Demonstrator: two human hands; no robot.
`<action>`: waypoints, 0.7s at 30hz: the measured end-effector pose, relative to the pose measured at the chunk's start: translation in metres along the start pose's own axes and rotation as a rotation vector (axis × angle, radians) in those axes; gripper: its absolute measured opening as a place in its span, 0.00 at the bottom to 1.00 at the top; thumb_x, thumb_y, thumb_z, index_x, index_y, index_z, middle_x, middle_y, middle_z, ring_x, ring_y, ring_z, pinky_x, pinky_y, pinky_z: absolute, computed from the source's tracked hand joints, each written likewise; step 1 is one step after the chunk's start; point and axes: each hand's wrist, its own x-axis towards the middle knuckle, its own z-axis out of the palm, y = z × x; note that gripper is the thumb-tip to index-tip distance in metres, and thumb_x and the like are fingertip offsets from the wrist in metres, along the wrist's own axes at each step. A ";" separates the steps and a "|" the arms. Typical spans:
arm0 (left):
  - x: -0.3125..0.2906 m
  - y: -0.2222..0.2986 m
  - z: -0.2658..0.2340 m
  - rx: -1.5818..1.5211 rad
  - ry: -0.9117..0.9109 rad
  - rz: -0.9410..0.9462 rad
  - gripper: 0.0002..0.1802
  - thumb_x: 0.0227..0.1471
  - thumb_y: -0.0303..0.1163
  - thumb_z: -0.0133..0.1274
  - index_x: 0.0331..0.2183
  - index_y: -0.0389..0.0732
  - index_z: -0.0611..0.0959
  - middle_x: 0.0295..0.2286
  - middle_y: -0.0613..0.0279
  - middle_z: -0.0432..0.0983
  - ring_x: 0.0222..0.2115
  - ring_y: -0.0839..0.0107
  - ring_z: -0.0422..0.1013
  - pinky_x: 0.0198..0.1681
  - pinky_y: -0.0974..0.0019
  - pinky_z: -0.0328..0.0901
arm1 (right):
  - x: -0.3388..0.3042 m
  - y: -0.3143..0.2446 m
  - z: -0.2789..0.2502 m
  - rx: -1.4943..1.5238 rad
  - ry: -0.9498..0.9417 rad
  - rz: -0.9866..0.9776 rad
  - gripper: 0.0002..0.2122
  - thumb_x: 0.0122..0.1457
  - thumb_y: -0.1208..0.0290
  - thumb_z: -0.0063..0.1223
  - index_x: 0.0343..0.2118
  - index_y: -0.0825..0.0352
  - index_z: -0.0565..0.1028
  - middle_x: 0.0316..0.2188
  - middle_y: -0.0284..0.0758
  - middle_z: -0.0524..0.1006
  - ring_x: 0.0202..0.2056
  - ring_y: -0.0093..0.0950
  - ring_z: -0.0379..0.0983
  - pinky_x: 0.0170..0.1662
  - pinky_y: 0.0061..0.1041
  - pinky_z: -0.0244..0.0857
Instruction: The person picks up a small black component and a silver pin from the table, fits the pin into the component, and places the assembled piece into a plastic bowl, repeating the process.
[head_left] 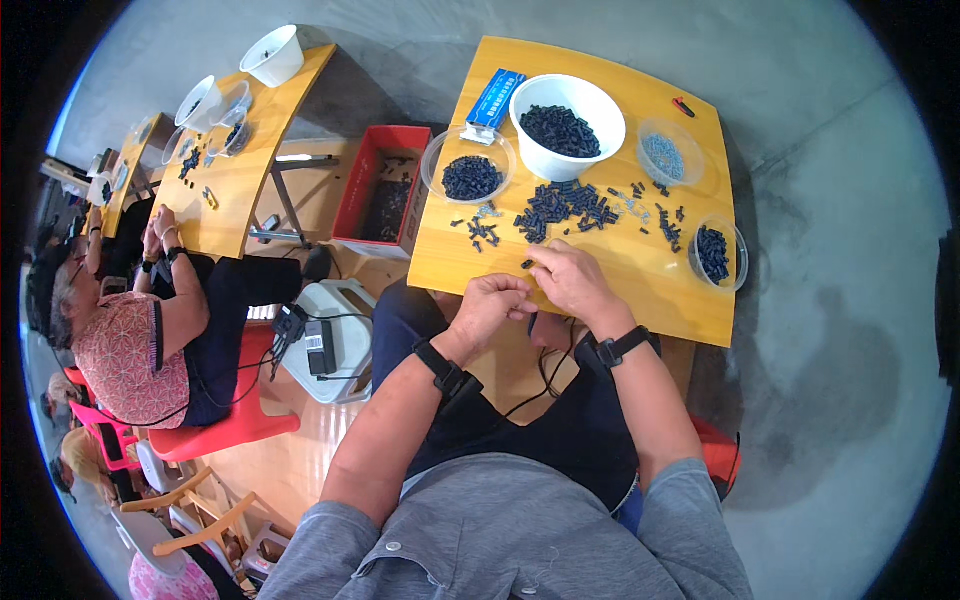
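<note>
At the near edge of the wooden table (455, 262), my two hands are close together. My right hand (575, 284) is closed, with a small black plastic part (527, 264) at its fingertips. My left hand (490, 312) pinches its fingers together just beside it; whatever they hold is too small to make out. Beyond my hands lies a loose pile of black plastic parts (563, 208). Small metal pieces (632, 207) are scattered to the right of the pile, and more black parts (484, 233) lie to the left.
A white bowl (612, 128) of black parts stands behind the pile. Clear tubs (438, 183) sit around it, one with silvery pieces (664, 156). A blue box (497, 97) and a red-black tool (683, 106) lie farther back. A red box (362, 185) and a seated person (120, 345) are left.
</note>
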 end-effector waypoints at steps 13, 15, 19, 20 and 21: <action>-0.015 0.006 0.007 -0.012 0.132 0.101 0.08 0.50 0.22 0.50 0.35 0.34 0.77 0.29 0.63 0.74 0.26 0.74 0.73 0.29 0.74 0.67 | -0.009 0.005 0.007 0.435 0.068 0.288 0.05 0.54 0.75 0.50 0.33 0.69 0.73 0.25 0.35 0.75 0.24 0.29 0.72 0.29 0.26 0.66; -0.021 0.014 0.014 -0.024 0.154 0.153 0.09 0.50 0.23 0.50 0.36 0.34 0.77 0.28 0.63 0.74 0.26 0.75 0.72 0.29 0.74 0.66 | -0.014 -0.003 0.002 0.762 -0.016 0.457 0.05 0.56 0.76 0.49 0.33 0.70 0.72 0.24 0.32 0.74 0.22 0.23 0.72 0.27 0.21 0.66; -0.031 0.026 0.024 -0.068 0.149 0.268 0.11 0.49 0.23 0.52 0.38 0.33 0.77 0.27 0.64 0.75 0.24 0.78 0.71 0.28 0.75 0.66 | -0.026 -0.017 0.004 1.140 0.036 0.415 0.04 0.58 0.78 0.47 0.34 0.71 0.72 0.24 0.28 0.72 0.20 0.17 0.69 0.25 0.16 0.65; -0.033 0.028 0.026 -0.067 0.148 0.271 0.11 0.49 0.23 0.52 0.38 0.33 0.77 0.27 0.64 0.75 0.24 0.78 0.71 0.28 0.75 0.66 | -0.027 -0.022 0.004 1.230 0.047 0.419 0.04 0.58 0.78 0.47 0.34 0.71 0.72 0.24 0.29 0.72 0.20 0.18 0.69 0.26 0.17 0.66; -0.036 0.031 0.029 -0.049 0.148 0.277 0.11 0.49 0.22 0.52 0.38 0.33 0.77 0.26 0.65 0.75 0.24 0.78 0.70 0.28 0.75 0.66 | -0.029 -0.026 0.003 1.229 0.048 0.416 0.04 0.58 0.78 0.47 0.34 0.71 0.72 0.24 0.29 0.72 0.20 0.18 0.69 0.26 0.17 0.66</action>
